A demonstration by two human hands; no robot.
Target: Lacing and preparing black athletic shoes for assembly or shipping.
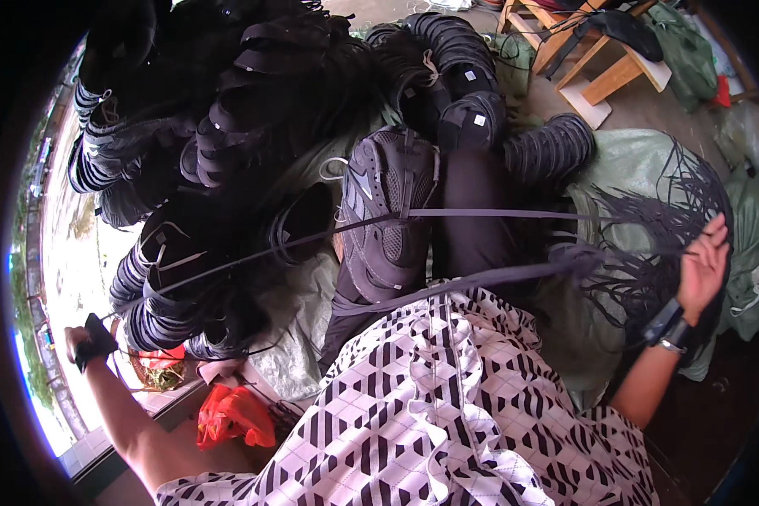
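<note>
Two long black straps (pixel 481 213) run taut across the person's lap, over the dark shoe upper (pixel 388 215) resting at the centre. Stacks of bundled black uppers (pixel 185 135) fill ten to twelve o'clock, with a green sack (pixel 641 177) holding a tangle of loose straps (pixel 649 244) at three. Left hand (pixel 88 341), at eight o'clock, is fisted around the strap ends; right hand (pixel 704 261), at three, lies open-fingered in the tangle. Pulling harder could snag the tangle and drag the upper off the lap. Wooden stools (pixel 599 51) stand at one o'clock on bare concrete.
</note>
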